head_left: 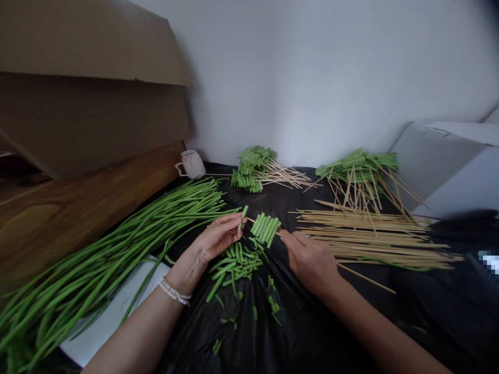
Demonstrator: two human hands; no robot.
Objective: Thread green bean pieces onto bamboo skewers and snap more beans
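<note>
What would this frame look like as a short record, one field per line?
Left hand: pinching a bean piece by the skewer's tip
Right hand: gripping a skewer with a row of threaded pieces
Below the hands: loose cut pieces on black plastic
Left side: long green beans
Right side: bare skewers
Back: two piles of loaded skewers; a mug further left

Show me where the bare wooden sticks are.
In the head view, the bare wooden sticks lie on the right, just past the right hand and in front of a pile of bean-loaded skewers.
</note>
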